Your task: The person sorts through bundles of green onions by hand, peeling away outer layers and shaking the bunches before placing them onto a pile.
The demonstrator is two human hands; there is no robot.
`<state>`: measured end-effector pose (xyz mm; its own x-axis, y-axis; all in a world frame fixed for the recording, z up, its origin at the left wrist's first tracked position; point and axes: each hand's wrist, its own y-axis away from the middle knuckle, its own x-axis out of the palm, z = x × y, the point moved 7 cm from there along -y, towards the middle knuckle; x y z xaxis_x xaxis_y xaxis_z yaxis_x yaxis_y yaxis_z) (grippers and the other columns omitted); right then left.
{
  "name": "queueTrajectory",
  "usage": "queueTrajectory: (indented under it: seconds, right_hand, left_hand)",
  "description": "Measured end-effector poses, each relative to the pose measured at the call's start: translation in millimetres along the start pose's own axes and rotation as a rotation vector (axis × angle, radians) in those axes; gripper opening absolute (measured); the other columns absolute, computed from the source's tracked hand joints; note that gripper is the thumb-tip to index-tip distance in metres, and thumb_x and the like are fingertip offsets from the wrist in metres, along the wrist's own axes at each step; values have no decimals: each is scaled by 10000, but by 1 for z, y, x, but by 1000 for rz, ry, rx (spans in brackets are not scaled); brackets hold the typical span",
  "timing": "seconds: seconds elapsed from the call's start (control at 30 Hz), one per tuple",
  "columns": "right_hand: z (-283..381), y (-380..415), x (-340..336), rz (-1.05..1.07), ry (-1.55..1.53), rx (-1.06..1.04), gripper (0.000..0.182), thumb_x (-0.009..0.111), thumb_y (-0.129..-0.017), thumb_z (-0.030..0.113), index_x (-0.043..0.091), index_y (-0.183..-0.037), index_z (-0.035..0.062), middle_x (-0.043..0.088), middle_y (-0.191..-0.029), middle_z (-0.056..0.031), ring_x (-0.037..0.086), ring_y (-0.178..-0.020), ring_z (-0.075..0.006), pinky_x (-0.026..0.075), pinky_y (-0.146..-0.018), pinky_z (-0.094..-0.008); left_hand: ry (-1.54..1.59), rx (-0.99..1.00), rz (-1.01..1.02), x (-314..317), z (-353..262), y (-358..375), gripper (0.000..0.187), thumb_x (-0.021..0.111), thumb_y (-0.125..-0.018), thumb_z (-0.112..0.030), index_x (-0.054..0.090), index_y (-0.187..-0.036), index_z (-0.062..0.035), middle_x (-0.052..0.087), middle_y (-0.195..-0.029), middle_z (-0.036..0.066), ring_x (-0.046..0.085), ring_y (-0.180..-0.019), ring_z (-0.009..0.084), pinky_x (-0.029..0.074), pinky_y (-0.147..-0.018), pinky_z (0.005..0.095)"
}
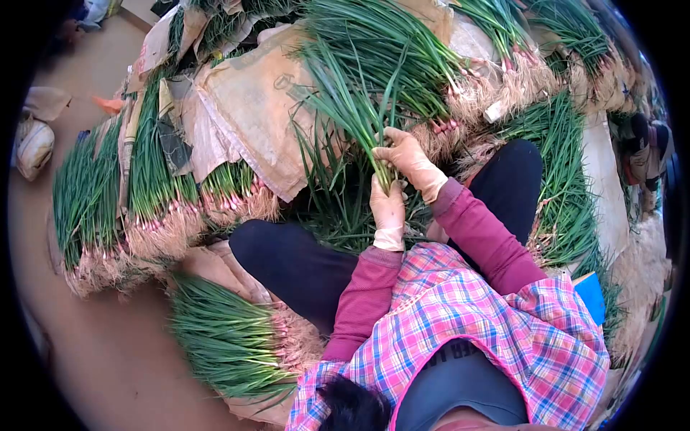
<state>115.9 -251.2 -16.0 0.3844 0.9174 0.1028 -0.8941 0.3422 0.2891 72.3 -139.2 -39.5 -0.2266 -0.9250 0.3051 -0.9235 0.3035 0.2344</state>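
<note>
A bunch of spring onions (348,108) stands between my hands, its long green leaves fanning up and away from me. My left hand (388,208), in a pale thin glove, is closed around the lower stalks. Just above and to the right, my right hand (410,159), gloved the same way, has its fingers closed on the stalks. The roots and bulbs of this bunch are hidden by my hands. Loose green leaves (338,215) lie in a heap between my knees, below the bunch.
Rows of spring onions with pink bulbs and pale roots lie at the left (154,179), lower left (230,334), back (402,65) and right (557,179). A brown paper sheet (251,93) covers some. A blue object (591,298) is by my right side.
</note>
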Motion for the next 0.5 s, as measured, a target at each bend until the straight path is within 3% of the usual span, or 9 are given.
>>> queueTrajectory:
  seconds: [0.03,0.17,0.23,0.3,0.33,0.37,0.43,0.47,0.5]
  right_hand:
    - [-12,-7,0,4,2,-7,264,710,-801,46,606,-1041,12,627,-773,-40,535,-601,-118,444,-553,-255]
    - [21,32,4,-324,573,-664,283,691,-800,56,580,-1052,-14,614,-914,-137,625,-857,-215,497,-732,-352]
    - [24,34,1,-298,427,-477,119,653,-863,69,596,-935,-7,609,-753,-45,547,-608,-137,462,-561,-262]
    - [-8,7,-17,-134,-282,38,84,561,-934,97,544,-914,17,604,-763,-60,546,-602,-109,470,-544,-247]
    - [-1,3,-30,-133,-474,59,129,513,-969,131,512,-873,44,592,-720,-27,479,-520,-58,411,-466,-199]
    - [3,-5,-45,-229,-546,58,119,513,-964,124,517,-888,33,583,-712,-26,484,-511,-74,399,-440,-217]
    - [23,-1,-69,-333,-335,-187,103,508,-957,107,517,-884,37,581,-707,-25,489,-523,-71,399,-446,-214]
    - [22,14,-73,-359,-128,-224,88,509,-934,81,540,-862,40,570,-685,-34,517,-532,-115,420,-460,-258]
    - [-26,-3,-83,-354,289,-484,82,546,-869,77,570,-796,49,563,-661,-55,541,-535,-180,433,-465,-350]
  left_hand:
    - [-62,-1,4,-2,-4,0,267,498,-947,-13,506,-1209,-62,583,-861,-17,521,-632,47,407,-525,188]
    - [119,4,-20,-7,8,-1,201,488,-972,-53,538,-1166,-45,610,-930,3,519,-660,57,413,-530,201]
    - [113,4,-41,-7,3,0,172,494,-977,-74,537,-1141,-47,613,-938,13,532,-652,66,419,-524,212]
    - [175,-84,7,-4,-1,3,125,495,-981,-91,535,-1094,-52,618,-906,35,535,-629,71,431,-528,217]
    - [156,-153,30,-5,-2,6,96,496,-987,-117,525,-1059,-61,618,-824,47,528,-589,76,422,-517,208]
    - [152,-158,35,-4,-5,10,96,496,-987,-117,525,-1059,-61,618,-824,47,528,-589,76,422,-517,208]
    - [13,-32,-45,-9,-21,13,109,509,-988,-144,521,-1062,-65,614,-757,45,510,-557,75,399,-502,191]
    - [82,61,-61,-9,-30,12,137,531,-982,-171,519,-1071,-67,627,-760,46,518,-566,69,382,-493,176]
    - [13,100,-117,-12,-47,13,146,538,-980,-174,524,-1077,-66,641,-797,56,537,-581,69,399,-496,180]
